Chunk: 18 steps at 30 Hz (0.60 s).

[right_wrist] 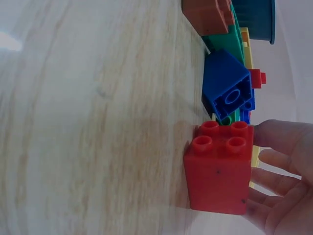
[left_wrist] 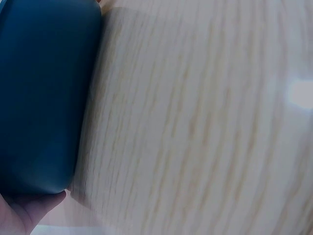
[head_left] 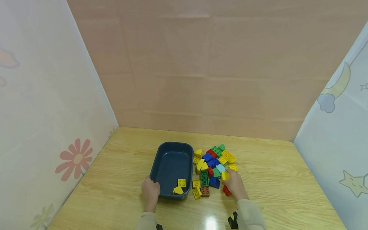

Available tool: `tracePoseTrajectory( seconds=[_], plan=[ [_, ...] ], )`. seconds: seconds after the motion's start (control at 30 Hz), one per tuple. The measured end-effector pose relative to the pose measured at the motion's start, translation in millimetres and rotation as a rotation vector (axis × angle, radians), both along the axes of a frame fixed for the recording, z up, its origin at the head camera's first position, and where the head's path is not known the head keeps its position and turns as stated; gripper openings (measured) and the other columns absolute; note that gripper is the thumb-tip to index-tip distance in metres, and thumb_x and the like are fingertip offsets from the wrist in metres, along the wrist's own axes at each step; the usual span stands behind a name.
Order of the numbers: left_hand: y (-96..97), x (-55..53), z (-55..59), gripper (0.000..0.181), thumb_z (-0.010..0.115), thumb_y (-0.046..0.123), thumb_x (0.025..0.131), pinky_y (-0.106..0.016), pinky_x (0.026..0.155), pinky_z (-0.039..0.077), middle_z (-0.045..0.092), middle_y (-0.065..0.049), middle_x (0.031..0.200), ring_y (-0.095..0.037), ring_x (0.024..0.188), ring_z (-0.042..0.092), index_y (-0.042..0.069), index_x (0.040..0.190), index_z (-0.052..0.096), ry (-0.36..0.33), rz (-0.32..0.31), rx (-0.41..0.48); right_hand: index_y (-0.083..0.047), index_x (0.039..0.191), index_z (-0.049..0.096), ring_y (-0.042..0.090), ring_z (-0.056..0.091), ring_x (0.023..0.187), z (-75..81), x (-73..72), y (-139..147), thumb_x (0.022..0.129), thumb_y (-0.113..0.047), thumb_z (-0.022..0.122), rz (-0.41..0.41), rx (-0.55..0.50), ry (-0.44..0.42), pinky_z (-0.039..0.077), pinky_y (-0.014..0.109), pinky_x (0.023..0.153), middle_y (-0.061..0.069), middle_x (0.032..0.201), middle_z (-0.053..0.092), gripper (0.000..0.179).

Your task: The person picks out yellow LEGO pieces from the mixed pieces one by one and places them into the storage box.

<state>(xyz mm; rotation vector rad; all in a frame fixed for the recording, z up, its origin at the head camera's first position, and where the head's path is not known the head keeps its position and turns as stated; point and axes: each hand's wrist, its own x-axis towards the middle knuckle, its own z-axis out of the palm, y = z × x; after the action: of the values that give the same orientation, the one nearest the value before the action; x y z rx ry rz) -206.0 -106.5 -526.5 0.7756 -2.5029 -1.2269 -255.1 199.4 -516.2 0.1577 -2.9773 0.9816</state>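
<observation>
While the left hand (head_left: 151,190) clamps the near left corner of the dark blue tray (head_left: 172,166), a pointed yellow block (head_left: 178,190) and a studded yellow brick (head_left: 181,183) lie inside its near end. Just outside the tray's near right corner sits a brown brick (head_left: 205,191); farther right of the tray is a red brick (right_wrist: 218,178). Past that, well right of the tray, the right hand (head_left: 235,184) pinches a yellow block (head_left: 225,176). Between this hand and the tray's right wall spreads a mixed heap, reaching to a green rounded block (head_left: 221,147) about level with the tray's far rim. Beyond the tray rises a beige wall (head_left: 205,60).
</observation>
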Motion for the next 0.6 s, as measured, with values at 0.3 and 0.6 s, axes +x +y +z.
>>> tracePoseTrajectory(
  seconds=[0.3, 0.6],
  plan=[
    [0.1, 1.7, 0.4, 0.038, 0.046, -0.007, 0.076, -0.046, 0.058, 0.047, 0.057, -0.032, 0.096, -0.044, 0.085, 0.056, -0.018, 0.112, 0.048, 0.011, -0.012, 0.017, 0.016, 0.107, 0.054, 0.043, 0.049, 0.102, -3.7, 0.8, -3.5, 0.073, -0.004, 0.069, 0.037, 0.039, 0.046, 0.039, 0.048, 0.085, 0.029, 0.107, 0.055, 0.042],
    [0.0, 0.8, -0.3, 0.037, 0.046, -0.007, 0.075, -0.049, 0.062, 0.046, 0.057, -0.032, 0.095, -0.045, 0.086, 0.055, -0.018, 0.110, 0.050, 0.030, -0.003, 0.004, 0.014, 0.098, 0.058, 0.039, 0.053, 0.094, -2.4, 0.9, -7.8, 0.072, -0.002, 0.070, 0.017, 0.061, 0.088, 0.043, 0.046, 0.080, 0.024, 0.097, 0.059, 0.032]
  ],
)
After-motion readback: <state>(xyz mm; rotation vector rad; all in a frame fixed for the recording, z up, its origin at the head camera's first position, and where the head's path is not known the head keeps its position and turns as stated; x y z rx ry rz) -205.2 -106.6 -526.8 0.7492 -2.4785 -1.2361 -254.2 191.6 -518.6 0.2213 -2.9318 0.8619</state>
